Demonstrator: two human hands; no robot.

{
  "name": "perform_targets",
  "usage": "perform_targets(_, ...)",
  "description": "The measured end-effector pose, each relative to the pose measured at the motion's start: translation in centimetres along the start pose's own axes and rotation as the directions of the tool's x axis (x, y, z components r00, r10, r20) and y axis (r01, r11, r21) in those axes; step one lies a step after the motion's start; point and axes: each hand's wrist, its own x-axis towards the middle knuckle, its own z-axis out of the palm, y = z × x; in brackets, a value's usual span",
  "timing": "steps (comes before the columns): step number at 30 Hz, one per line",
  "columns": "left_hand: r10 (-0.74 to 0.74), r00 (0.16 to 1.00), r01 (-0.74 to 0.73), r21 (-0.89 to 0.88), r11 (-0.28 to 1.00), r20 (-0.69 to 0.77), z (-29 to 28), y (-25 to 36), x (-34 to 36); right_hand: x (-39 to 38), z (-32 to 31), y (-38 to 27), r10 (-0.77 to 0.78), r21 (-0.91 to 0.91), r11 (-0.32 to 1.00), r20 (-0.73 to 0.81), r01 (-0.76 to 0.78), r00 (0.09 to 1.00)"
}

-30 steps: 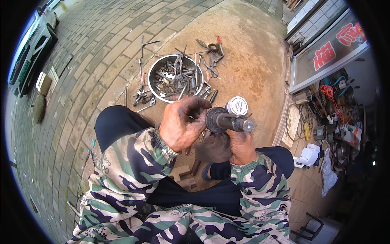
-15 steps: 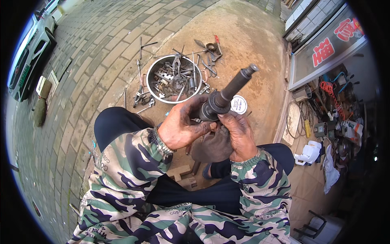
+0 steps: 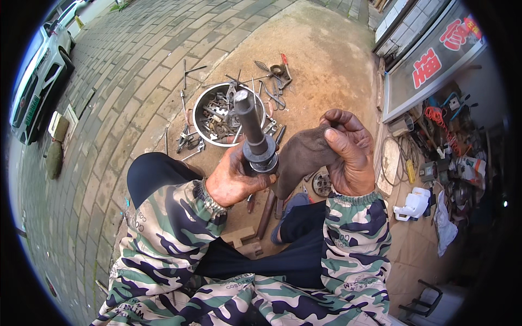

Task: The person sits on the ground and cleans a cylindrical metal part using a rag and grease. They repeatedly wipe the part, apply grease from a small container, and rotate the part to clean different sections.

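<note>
The person sits low over the bare ground, knees apart, both camouflage sleeves coming up from below. The left hand (image 3: 235,182) is curled closed round the thick base of a dark grey steel shaft with a stepped round collar (image 3: 255,138), fingers wrapped under the collar so the piece stands nearly upright. Its long axis runs from the collar at the hand up and slightly away to the left, the narrower end pointing toward the round metal basin full of spanners and loose parts (image 3: 202,111) on the ground beyond.

The right hand (image 3: 348,157) sits just to the right of the shaft, at about the same height, its fingers bunched and pinching a dark brown-grey rag (image 3: 304,155). The rag hangs from that pinch and spreads leftward until its edge meets, or almost meets, the collar; I cannot tell whether cloth actually touches metal there. So the shaft lies directly left of the rag hand, close by, with the cloth between the two.

Around the basin lie scattered hand tools (image 3: 274,81) on the dirt. A small round metal part (image 3: 322,185) lies on the ground below the right hand. A white plastic jug (image 3: 413,205) stands off to the right, well apart.
</note>
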Motion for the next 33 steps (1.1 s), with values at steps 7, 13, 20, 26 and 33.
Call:
perform_targets(7, -0.041, 0.992, 0.055, 0.111, 0.992, -0.120, 0.3, 1.4, -0.1, -0.4, -0.3, 1.3, 0.138, -0.048, 0.990, 0.191, -0.131, 0.972)
perform_targets(13, -0.047, 0.985, 0.064, 0.101, 0.993, -0.165, 0.0, 0.6, -0.3, -0.8, 0.3, 2.7, 0.062, -0.218, 0.976, 0.300, 0.005, 0.952)
perform_targets(20, -0.004, 0.968, 0.002, -0.011, 1.000, -0.253, -1.3, 0.8, -0.6, -1.2, 0.3, 2.6, 0.329, -0.498, 0.854, 0.295, -0.150, 0.897)
perform_targets(26, -0.023, 0.925, 0.048, 0.057, 0.997, -0.380, -1.8, 0.6, -0.7, -0.9, -0.7, 2.4, 0.359, -0.570, 0.813, 0.322, -0.123, 0.876)
perform_targets(33, -0.077, 0.961, 0.096, 0.059, 0.994, -0.267, -1.0, 1.8, -0.7, -0.9, -0.7, 3.4, 0.200, -0.323, 0.935, 0.138, -0.147, 0.970)
